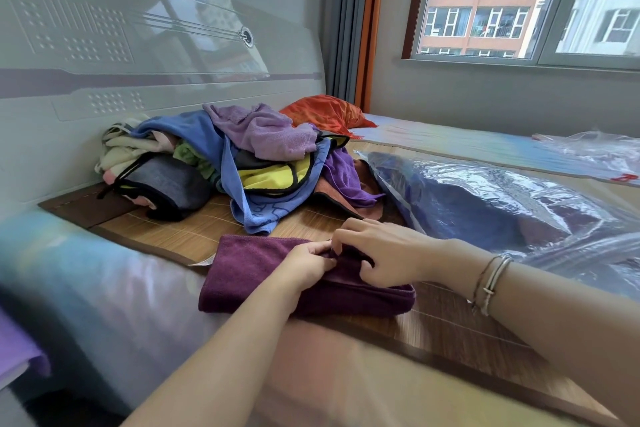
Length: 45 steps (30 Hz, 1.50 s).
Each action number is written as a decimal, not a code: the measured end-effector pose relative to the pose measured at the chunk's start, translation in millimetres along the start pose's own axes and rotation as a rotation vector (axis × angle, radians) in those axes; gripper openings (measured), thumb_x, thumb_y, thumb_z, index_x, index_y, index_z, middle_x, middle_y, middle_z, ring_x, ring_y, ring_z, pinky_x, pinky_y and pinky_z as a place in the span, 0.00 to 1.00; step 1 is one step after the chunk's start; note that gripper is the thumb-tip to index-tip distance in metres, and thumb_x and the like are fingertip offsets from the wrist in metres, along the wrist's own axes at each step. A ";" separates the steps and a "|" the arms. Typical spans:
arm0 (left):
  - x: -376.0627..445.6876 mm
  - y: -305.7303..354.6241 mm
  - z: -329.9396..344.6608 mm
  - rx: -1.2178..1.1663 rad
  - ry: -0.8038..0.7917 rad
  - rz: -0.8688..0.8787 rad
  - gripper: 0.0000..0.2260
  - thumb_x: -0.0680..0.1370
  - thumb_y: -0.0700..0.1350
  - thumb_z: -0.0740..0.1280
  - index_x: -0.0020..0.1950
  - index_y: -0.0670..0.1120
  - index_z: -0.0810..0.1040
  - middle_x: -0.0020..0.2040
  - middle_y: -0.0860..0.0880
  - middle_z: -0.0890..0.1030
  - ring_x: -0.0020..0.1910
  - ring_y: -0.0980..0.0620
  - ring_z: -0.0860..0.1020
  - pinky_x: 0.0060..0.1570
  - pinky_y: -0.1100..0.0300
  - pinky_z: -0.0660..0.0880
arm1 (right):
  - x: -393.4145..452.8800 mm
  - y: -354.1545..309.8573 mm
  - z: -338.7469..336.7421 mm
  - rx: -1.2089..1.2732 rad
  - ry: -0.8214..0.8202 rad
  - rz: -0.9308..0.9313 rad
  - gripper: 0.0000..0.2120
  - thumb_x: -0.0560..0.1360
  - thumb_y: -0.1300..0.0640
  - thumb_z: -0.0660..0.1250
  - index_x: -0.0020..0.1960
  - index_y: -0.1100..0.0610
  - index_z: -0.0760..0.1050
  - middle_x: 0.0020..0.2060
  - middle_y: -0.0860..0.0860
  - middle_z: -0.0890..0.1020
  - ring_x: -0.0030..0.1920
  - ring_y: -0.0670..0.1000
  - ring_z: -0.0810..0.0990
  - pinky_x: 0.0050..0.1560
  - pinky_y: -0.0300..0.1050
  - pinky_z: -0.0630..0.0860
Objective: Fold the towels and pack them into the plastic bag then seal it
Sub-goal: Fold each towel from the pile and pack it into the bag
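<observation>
Fingers (320, 248) of both hands pinch the maroon towel (249, 267); fingertips hidden in folds.

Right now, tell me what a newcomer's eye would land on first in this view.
First, the two hands meeting at the middle: the left hand and right hand both pinch the top fold of a dark plum microfibre towel lying on the woven bamboo mat. Behind it against the headboard sits a jumbled heap of unfolded coloured towels. To the right lies a clear crinkled plastic bag already holding dark cloth.
</observation>
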<state>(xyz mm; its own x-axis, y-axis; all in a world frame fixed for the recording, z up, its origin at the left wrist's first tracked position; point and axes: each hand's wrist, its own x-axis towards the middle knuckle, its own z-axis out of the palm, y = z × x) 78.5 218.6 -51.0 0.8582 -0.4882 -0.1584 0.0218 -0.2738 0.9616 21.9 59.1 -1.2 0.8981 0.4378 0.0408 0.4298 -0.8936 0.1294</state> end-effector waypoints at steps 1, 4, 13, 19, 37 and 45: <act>0.4 -0.6 -0.1 0.002 0.005 0.003 0.18 0.78 0.34 0.64 0.65 0.48 0.77 0.57 0.46 0.81 0.57 0.51 0.78 0.64 0.58 0.71 | 1.7 -0.7 -0.8 -0.054 -0.022 0.000 0.23 0.67 0.60 0.61 0.61 0.47 0.66 0.58 0.49 0.70 0.56 0.54 0.72 0.50 0.48 0.72; 1.2 -1.4 0.6 -0.010 0.020 0.000 0.19 0.78 0.34 0.65 0.67 0.48 0.76 0.59 0.48 0.80 0.60 0.52 0.77 0.67 0.59 0.69 | 5.5 2.1 0.1 -0.373 -0.073 0.030 0.27 0.71 0.59 0.65 0.68 0.50 0.63 0.60 0.51 0.70 0.58 0.55 0.72 0.51 0.49 0.72; 1.6 -3.0 0.1 0.007 0.006 0.012 0.18 0.78 0.35 0.65 0.67 0.48 0.76 0.66 0.50 0.76 0.64 0.54 0.74 0.69 0.59 0.66 | 32.7 16.0 23.1 -0.662 0.232 -0.110 0.09 0.64 0.64 0.75 0.37 0.58 0.75 0.31 0.51 0.77 0.29 0.52 0.77 0.25 0.45 0.74; 8.3 -8.5 -0.9 0.025 0.020 -0.010 0.19 0.77 0.38 0.67 0.67 0.51 0.76 0.63 0.51 0.77 0.60 0.54 0.76 0.67 0.58 0.68 | 19.3 29.5 12.4 -0.619 0.332 -0.093 0.07 0.64 0.64 0.73 0.34 0.56 0.75 0.29 0.50 0.78 0.33 0.53 0.77 0.27 0.44 0.72; 8.5 15.0 0.2 -0.162 -0.109 0.022 0.32 0.78 0.53 0.66 0.78 0.53 0.55 0.68 0.48 0.75 0.66 0.50 0.72 0.69 0.56 0.64 | 14.4 35.9 -0.3 0.891 0.095 0.947 0.14 0.81 0.53 0.58 0.57 0.64 0.69 0.38 0.59 0.77 0.26 0.53 0.79 0.24 0.42 0.76; 3.9 29.8 10.3 -0.170 -0.057 0.059 0.31 0.81 0.59 0.55 0.79 0.47 0.49 0.60 0.44 0.81 0.61 0.47 0.77 0.61 0.59 0.66 | 5.6 28.7 -16.8 1.049 -0.082 1.108 0.40 0.77 0.36 0.58 0.76 0.61 0.49 0.65 0.67 0.70 0.61 0.68 0.75 0.54 0.63 0.77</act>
<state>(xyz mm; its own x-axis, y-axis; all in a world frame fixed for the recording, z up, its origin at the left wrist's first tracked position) 77.2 200.0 -25.3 0.8302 -0.5468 -0.1084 0.0629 -0.1014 0.9929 37.6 37.6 19.4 0.7891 -0.4519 -0.4161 -0.6025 -0.4372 -0.6677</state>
